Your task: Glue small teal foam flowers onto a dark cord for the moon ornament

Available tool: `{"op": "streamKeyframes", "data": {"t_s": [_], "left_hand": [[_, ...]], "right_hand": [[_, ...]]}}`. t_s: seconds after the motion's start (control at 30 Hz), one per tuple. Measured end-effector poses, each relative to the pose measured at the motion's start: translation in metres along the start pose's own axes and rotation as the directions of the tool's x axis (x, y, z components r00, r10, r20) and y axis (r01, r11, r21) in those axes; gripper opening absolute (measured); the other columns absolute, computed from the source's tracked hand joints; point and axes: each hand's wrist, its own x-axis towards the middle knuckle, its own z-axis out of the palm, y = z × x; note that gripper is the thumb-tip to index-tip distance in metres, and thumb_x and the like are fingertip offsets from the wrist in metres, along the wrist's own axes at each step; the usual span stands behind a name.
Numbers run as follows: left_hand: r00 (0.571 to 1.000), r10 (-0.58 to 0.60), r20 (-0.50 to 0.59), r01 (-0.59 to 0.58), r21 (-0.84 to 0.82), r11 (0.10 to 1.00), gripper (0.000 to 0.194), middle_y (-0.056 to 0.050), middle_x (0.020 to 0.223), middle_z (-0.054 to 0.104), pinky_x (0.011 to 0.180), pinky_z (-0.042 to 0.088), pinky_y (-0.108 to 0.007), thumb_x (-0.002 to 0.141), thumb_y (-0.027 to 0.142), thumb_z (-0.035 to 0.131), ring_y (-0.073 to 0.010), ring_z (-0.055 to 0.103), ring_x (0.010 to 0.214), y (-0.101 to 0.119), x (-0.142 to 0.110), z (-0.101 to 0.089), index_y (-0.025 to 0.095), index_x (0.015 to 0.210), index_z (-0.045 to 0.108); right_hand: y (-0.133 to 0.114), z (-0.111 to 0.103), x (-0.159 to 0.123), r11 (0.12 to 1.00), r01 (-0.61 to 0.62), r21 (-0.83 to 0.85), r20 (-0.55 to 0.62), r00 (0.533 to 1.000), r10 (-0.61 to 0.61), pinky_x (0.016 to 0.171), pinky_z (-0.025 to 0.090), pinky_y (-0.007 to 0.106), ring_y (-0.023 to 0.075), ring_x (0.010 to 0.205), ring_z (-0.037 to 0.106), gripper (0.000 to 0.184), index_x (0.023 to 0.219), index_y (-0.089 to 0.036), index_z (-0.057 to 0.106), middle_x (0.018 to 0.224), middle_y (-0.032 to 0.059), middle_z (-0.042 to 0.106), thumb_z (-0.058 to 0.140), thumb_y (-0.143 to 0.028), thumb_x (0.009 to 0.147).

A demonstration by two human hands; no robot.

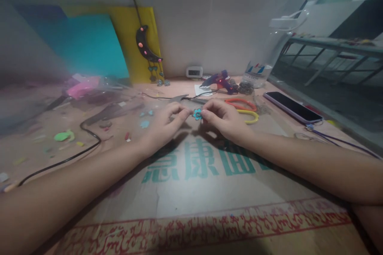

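A small turquoise flower-shaped piece [197,114] with a hole or pale centre is held up over the middle of the table. My right hand [224,121] pinches its right edge between thumb and forefinger. From the other side, my left hand [166,127] closes thumb and fingertips at the flower's left edge; the exact contact is too small to make out. Scissors with orange and yellow handles [247,117] lie just behind my right hand. To the left of my left hand are turquoise scraps [145,124].
A dark glue gun [220,81] with a red light lies at the back near a small white digital display [194,72]. A phone [293,106] rests at right. A black cable [89,148] crosses the scraps at left. A dark crescent ornament [145,46] hangs before yellow card.
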Motion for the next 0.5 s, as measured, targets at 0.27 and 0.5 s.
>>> {"op": "streamKeyframes", "data": {"t_s": [0.27,0.5], "left_hand": [[0.998,0.045,0.046,-0.048,0.08,0.996,0.024,-0.002,0.082,0.064,0.081,0.046,-0.03,0.091,0.035,0.052,-0.0177,0.06,0.083,0.0047,-0.0015,-0.001,0.018,0.078,0.061],[0.998,0.055,0.007,-0.055,0.115,0.992,0.023,-0.001,0.078,0.064,0.079,0.045,-0.029,0.091,0.033,0.053,-0.0168,0.059,0.079,0.0039,-0.0015,-0.0017,0.018,0.075,0.058]], "right_hand": [[-0.0034,0.0003,-0.002,0.993,-0.011,-0.12,0.051,0.999,0.017,0.058,0.039,0.024,0.0118,0.062,0.052,0.02,0.084,-0.02,0.057,0.068,-0.0024,0.057,0.057,-0.038,0.091],[-0.0031,0.0006,-0.0005,0.991,-0.094,-0.094,0.076,0.992,0.101,0.054,0.04,0.023,0.0109,0.058,0.053,0.026,0.085,-0.018,0.06,0.067,-0.0017,0.059,0.054,-0.042,0.091]]}}
